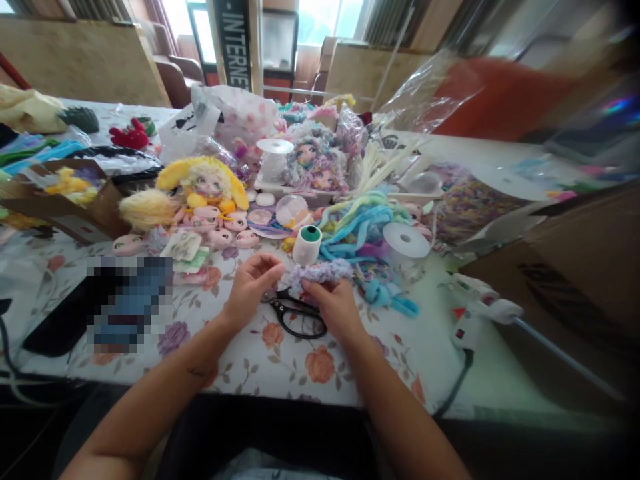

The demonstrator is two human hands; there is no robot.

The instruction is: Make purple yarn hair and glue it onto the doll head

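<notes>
My right hand (336, 301) grips a strip of fluffy lilac yarn (327, 270), thumb on top. My left hand (255, 283) is closed with thumb and fingertips pinched together, just left of the yarn; whatever lies in the pinch is too small to make out. Under and between both hands lies a pair of scissors (283, 313) with black handles, flat on the flowered tablecloth (295, 373). Just beyond my hands stands a white cone of thread (306, 249) with a green top.
A white glue gun (473, 307) stands at right beside a large cardboard box (575, 287). Behind lie blue-green yarn strands (355, 230), a white spool (406, 241), doll faces (219, 237) and a yellow long-eared doll (203, 183). Left are a small box (75, 220) and a pixelated item (133, 303).
</notes>
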